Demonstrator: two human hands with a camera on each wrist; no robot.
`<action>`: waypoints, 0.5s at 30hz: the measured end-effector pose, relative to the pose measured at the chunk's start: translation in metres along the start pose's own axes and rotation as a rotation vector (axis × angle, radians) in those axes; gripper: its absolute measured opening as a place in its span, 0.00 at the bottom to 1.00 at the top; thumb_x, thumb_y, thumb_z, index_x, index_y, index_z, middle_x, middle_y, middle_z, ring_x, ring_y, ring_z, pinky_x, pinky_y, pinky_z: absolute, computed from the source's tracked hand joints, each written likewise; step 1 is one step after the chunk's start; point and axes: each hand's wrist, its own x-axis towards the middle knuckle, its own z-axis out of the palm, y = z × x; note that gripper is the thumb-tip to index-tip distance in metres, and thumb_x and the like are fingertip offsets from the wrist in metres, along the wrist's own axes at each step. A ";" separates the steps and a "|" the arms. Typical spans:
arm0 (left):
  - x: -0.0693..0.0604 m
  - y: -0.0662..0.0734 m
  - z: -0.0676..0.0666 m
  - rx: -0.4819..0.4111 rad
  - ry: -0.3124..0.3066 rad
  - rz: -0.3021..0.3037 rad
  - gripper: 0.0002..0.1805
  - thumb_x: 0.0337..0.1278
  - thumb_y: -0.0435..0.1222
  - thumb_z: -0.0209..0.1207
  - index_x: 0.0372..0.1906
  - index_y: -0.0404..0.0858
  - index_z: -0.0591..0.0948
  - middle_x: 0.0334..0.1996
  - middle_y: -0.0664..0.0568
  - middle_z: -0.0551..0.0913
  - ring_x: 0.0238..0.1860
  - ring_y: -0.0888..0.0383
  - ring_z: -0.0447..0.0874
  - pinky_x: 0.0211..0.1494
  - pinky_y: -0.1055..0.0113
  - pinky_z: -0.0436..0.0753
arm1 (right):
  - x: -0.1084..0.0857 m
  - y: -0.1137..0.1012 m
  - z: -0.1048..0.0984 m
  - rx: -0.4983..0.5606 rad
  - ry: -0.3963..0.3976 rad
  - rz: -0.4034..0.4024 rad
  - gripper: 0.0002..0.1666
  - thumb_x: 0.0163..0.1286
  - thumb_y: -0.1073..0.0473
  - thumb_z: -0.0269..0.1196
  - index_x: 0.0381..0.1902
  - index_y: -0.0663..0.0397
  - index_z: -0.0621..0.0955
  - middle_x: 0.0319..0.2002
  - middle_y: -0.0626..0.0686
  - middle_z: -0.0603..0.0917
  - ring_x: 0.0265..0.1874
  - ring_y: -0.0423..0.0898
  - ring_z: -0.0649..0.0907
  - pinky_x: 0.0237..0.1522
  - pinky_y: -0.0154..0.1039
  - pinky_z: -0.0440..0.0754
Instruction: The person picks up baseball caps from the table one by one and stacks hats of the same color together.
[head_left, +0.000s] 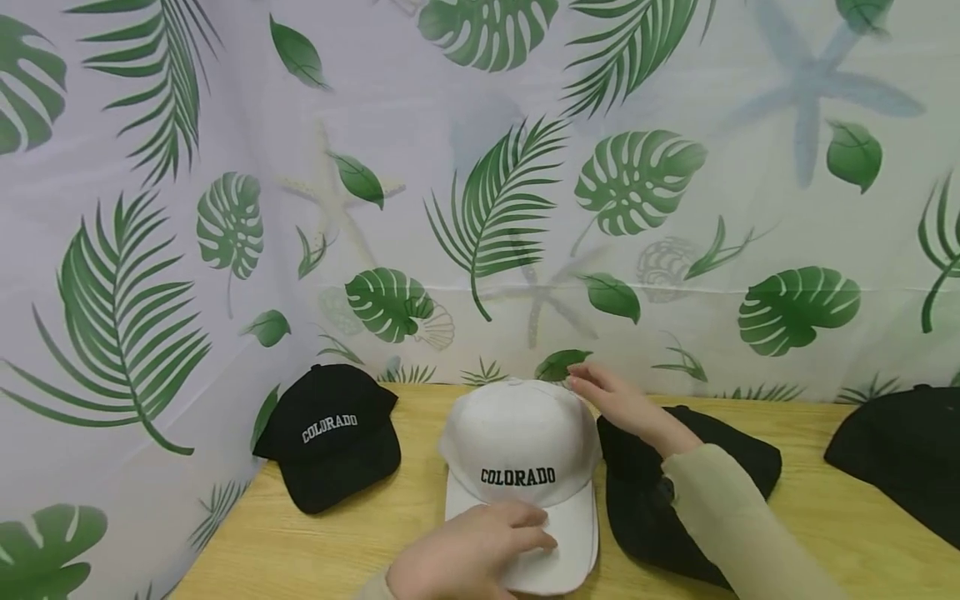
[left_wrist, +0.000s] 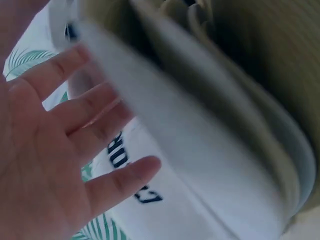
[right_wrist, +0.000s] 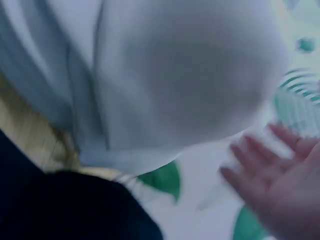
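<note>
White caps (head_left: 517, 425) lettered COLORADO stand nested on the table, brims toward me; the left wrist view shows stacked brims (left_wrist: 200, 145). Over the front brim is my left hand (head_left: 476, 550), its fingers spread and fairly straight. Whether it touches the brim I cannot tell. My right hand (head_left: 626, 410) is at the upper right of the crown, fingers extended. In the right wrist view a gap shows between those fingers (right_wrist: 245, 182) and the blurred white crown (right_wrist: 195, 85). Neither hand grips anything.
A black COLORADO cap (head_left: 333, 437) lies to the left. Another black cap (head_left: 720, 442) sits close on the right, partly behind my right sleeve (head_left: 735, 517). A further black cap (head_left: 907, 450) is at the table's (head_left: 825, 533) right. Leaf-printed cloth (head_left: 510, 333) hangs behind.
</note>
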 end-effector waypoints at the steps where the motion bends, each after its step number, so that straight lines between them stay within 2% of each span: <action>1: 0.002 0.000 0.002 0.011 -0.020 0.002 0.27 0.46 0.56 0.58 0.53 0.50 0.73 0.55 0.58 0.68 0.56 0.64 0.63 0.56 0.71 0.64 | 0.008 0.004 -0.001 0.006 -0.013 0.000 0.38 0.68 0.41 0.44 0.62 0.66 0.59 0.60 0.66 0.62 0.59 0.62 0.61 0.55 0.56 0.60; 3: 0.007 0.001 0.006 0.039 -0.057 0.009 0.27 0.48 0.56 0.56 0.56 0.53 0.72 0.58 0.59 0.66 0.59 0.63 0.60 0.56 0.67 0.64 | 0.020 0.011 -0.001 -0.004 -0.031 0.023 0.39 0.67 0.37 0.42 0.61 0.64 0.62 0.60 0.65 0.63 0.58 0.62 0.61 0.54 0.57 0.61; 7: 0.014 0.005 0.007 0.021 -0.150 0.008 0.26 0.50 0.53 0.55 0.57 0.57 0.70 0.60 0.63 0.63 0.61 0.64 0.56 0.55 0.63 0.65 | 0.032 0.027 0.006 0.014 -0.076 0.133 0.42 0.65 0.33 0.39 0.61 0.62 0.64 0.60 0.64 0.62 0.59 0.62 0.60 0.54 0.57 0.60; 11: 0.017 0.008 0.005 0.041 -0.156 0.035 0.25 0.53 0.52 0.53 0.58 0.58 0.69 0.60 0.64 0.63 0.61 0.64 0.55 0.55 0.63 0.65 | 0.037 0.042 0.013 0.083 -0.114 0.206 0.43 0.65 0.32 0.36 0.63 0.61 0.61 0.62 0.65 0.59 0.60 0.62 0.59 0.55 0.58 0.58; 15: 0.017 0.011 0.005 0.039 -0.162 0.029 0.24 0.57 0.52 0.48 0.60 0.58 0.67 0.62 0.64 0.61 0.63 0.63 0.52 0.55 0.57 0.66 | 0.042 0.050 0.018 0.102 -0.135 0.206 0.42 0.66 0.33 0.34 0.64 0.61 0.58 0.62 0.65 0.58 0.59 0.61 0.59 0.55 0.58 0.58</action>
